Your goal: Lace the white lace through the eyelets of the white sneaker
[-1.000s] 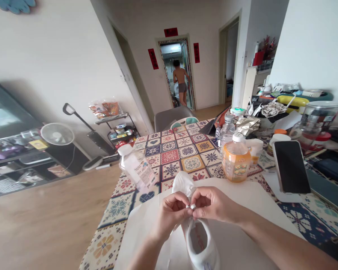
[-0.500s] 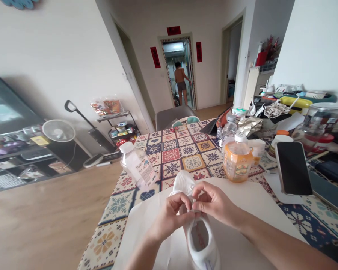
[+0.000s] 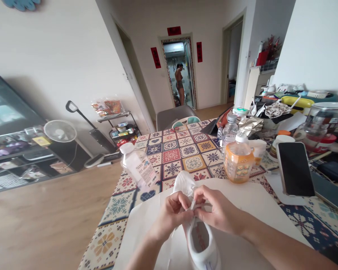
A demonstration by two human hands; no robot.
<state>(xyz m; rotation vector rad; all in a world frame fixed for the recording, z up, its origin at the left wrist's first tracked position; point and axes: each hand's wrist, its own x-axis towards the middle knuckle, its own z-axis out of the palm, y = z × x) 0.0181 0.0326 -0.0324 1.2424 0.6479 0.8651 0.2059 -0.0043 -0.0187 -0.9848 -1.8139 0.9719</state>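
View: head, forward and down.
Shoe (image 3: 205,258): white; on the white sheet (image 3: 245,202), opening toward the wearer, toe pointing away across the table (image 3: 171,156).
Insole (image 3: 197,237): visible through the opening; red marking, not legible.
Lace (image 3: 192,204): white; at the top of the shoe, ahead of the opening, between both hands. A strand bows across the gap between right thumb and forefinger.
Left hand (image 3: 171,214): at the left side of the lace; thumb and forefinger tips together, clamped on the lace.
Right hand (image 3: 221,210): at the right side of the lace; fingers curled about it. Cannot tell whether the fingertips are clamped.
Clear bottle (image 3: 137,165): white cap; tilted in view, left of the shoe.
Orange bottle (image 3: 239,163): white cap; beyond the right hand.
Phone (image 3: 295,168): screen dark, propped at a tilt, right of the orange bottle.
Chair (image 3: 173,115): at the table's far end.
Person (image 3: 179,80): standing in the far doorway.
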